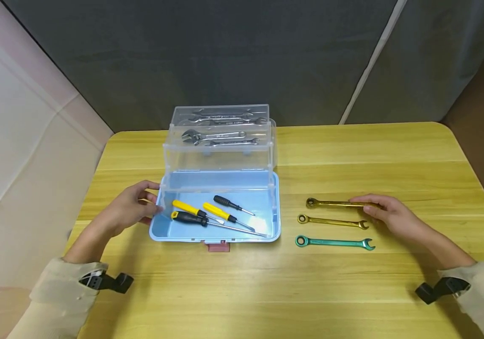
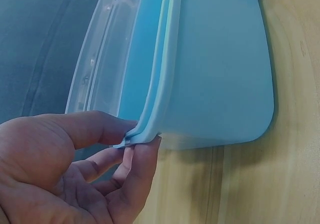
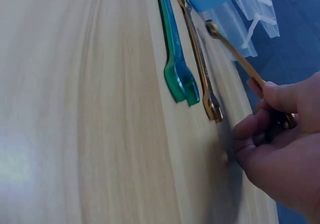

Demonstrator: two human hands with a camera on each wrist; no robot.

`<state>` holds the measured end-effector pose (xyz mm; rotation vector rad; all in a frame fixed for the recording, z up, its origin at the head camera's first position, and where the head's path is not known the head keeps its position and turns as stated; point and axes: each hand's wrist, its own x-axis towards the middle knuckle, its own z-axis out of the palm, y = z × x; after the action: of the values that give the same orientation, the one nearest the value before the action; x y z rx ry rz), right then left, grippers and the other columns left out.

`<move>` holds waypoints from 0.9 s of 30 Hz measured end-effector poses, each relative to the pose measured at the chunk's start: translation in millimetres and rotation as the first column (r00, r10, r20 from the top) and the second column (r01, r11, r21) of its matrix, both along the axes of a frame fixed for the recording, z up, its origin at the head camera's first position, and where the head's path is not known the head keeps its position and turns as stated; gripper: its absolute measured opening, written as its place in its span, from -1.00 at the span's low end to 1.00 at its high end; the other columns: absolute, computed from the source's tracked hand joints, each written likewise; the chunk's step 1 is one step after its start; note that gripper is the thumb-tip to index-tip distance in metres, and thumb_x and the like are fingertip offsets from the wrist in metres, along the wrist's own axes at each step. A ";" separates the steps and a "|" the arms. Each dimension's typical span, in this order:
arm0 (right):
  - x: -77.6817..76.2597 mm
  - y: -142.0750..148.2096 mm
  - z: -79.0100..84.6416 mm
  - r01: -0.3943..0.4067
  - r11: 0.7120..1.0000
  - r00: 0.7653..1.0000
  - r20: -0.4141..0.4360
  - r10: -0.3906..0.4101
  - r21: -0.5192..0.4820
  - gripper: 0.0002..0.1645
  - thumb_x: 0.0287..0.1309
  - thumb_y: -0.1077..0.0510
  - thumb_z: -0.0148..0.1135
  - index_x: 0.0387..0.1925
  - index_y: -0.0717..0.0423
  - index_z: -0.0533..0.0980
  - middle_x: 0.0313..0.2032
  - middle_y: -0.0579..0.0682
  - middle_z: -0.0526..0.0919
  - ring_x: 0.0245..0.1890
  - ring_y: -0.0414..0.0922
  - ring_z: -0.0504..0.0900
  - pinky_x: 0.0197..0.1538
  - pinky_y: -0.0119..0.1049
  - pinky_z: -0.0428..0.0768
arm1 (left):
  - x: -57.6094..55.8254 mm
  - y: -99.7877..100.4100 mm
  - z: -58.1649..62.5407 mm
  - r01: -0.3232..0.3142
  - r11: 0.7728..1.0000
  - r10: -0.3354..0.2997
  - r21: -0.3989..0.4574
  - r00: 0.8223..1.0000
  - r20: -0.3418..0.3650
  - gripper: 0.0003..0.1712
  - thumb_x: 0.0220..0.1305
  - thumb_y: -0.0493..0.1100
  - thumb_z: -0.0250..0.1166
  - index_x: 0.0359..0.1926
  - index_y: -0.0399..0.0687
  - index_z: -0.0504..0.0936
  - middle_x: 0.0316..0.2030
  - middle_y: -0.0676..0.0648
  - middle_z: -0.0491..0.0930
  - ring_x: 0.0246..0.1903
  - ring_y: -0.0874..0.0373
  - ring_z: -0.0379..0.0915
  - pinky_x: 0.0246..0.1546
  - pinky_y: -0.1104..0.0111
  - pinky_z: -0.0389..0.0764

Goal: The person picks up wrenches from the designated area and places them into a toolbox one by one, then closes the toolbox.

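A light-blue toolbox [image 1: 170, 230] stands with its clear lid and trays folded up behind. My left hand [image 1: 138, 207] pinches the rim at its left side; thumb and fingers close over that rim in the left wrist view. On the right, my right hand [image 1: 390, 214] holds a gold ratchet wrench [image 1: 330, 203] by its far-right end, and the right wrist view shows the wrench [image 3: 237, 55] lifted off the table. Nearer me lie a second gold wrench [image 1: 330, 221] and a green wrench [image 1: 335, 242], roughly parallel.
Inside the box lie several screwdrivers, among them a black-handled one [image 1: 188, 217] and a small black one [image 1: 225, 201]. The clear trays [image 1: 218, 157] hold silver wrenches, including an adjustable wrench [image 1: 212, 136]. A pink latch [image 1: 218, 246] juts from the front. Behind the wooden table [image 1: 242, 292] hangs dark cloth [image 1: 225, 56].
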<state>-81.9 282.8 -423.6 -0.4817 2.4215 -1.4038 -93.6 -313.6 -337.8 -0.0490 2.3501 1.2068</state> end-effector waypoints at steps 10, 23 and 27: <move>-6.0 -22.4 33.1 0.035 0.995 0.998 -0.045 -0.040 -0.098 -0.58 0.57 0.24 -0.05 0.32 0.22 0.47 -0.35 0.08 0.39 -0.41 -0.04 0.32 -0.36 -0.21 0.36 | -1.7 -1.2 -1.3 -0.005 1.000 0.005 0.013 1.000 0.023 -0.31 0.38 -0.39 0.22 0.44 -0.39 0.15 -0.04 -0.27 0.41 -0.22 0.03 0.56 -0.25 0.24 0.74; -27.2 -90.8 78.3 0.016 0.990 0.997 -0.079 -0.027 -0.137 -0.60 0.55 0.21 0.01 0.29 0.11 0.53 -0.32 0.05 0.42 -0.37 -0.02 0.34 -0.43 -0.19 0.31 | -2.5 -1.7 0.1 -0.005 1.000 0.004 0.014 0.999 0.035 -0.31 0.39 -0.39 0.23 0.44 -0.38 0.16 -0.06 -0.27 0.40 -0.23 0.01 0.54 -0.24 0.24 0.73; -34.6 -112.5 85.1 0.000 0.989 0.998 -0.070 -0.010 -0.150 -0.60 0.54 0.24 0.01 0.28 0.10 0.54 -0.39 0.12 0.34 -0.48 -0.02 0.27 -0.52 -0.22 0.25 | -3.4 -2.2 -1.1 -0.004 1.000 0.003 0.012 0.999 0.040 -0.31 0.40 -0.39 0.22 0.44 -0.38 0.15 -0.05 -0.25 0.40 -0.22 0.01 0.54 -0.24 0.23 0.73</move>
<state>-116.5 170.3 -338.5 -0.5698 2.3831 -1.6048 -97.1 -315.8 -338.9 -0.0724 2.3094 1.2103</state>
